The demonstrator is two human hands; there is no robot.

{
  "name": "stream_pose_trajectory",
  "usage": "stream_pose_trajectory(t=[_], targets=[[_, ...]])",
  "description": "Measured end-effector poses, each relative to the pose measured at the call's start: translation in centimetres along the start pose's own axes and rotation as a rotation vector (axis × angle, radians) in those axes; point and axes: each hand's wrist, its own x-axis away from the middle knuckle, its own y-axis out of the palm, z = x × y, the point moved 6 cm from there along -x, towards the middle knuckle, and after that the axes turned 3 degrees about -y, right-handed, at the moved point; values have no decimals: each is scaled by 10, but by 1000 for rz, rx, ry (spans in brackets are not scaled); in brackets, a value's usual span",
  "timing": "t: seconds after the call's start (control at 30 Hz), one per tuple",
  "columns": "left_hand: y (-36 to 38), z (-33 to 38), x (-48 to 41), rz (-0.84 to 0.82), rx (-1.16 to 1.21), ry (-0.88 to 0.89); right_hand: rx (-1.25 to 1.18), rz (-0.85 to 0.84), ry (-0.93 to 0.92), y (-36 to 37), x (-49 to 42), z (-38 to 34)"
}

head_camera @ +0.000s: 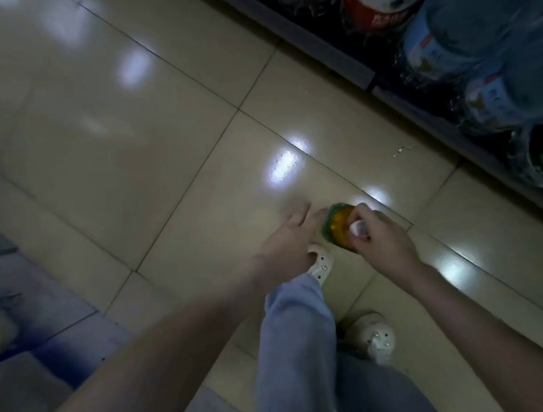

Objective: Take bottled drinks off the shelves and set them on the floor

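The bottle [337,228] is seen almost from straight above: orange drink, green label, white cap. The right hand [383,239] holds it at the top, with the fingers curled round the cap and neck. The bottle is low over the tiled floor [116,139], and I cannot tell whether its base touches the tiles.

The left hand [285,242] lies just left of the bottle with its fingers straight and slightly spread. It grips nothing, and the fingertips come close to the bottle's side — contact is not clear.

A white clog [321,263] sits just below and left of the bottle, partly under the left hand, with a pale blue trouser leg [297,358] running down from it.

Up and right of the bottle, well apart from it, the dark shelf [310,41] cuts across the corner. Large blue water jugs [480,15] stand on it, along with red-labelled ones — all blurred.
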Motion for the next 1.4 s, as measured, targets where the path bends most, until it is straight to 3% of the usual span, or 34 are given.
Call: stream_pose_trajectory(t=[0.23, 0.4, 0.6, 0.8, 1.0, 1.2, 1.4], targets=[[-151, 140, 127, -8, 329, 142, -244, 11, -131, -185, 166, -133], [-241, 230, 198, 58, 352, 199, -330, 136, -178, -291, 264, -190], [-302, 312, 232, -16, 454, 256, -508, 409, -27, -362, 334, -182], [-358, 372, 244, -207, 622, 325, -719, 348, 80, -366, 387, -167], [-371, 440, 251, -323, 481, 390, -921, 534, 18, -395, 417, -156], [-352, 513, 259, -287, 324, 453, -916, 528, -56, -422, 458, -119], [-325, 603, 259, -131, 232, 521, -765, 573, -86, -464, 512, -50]])
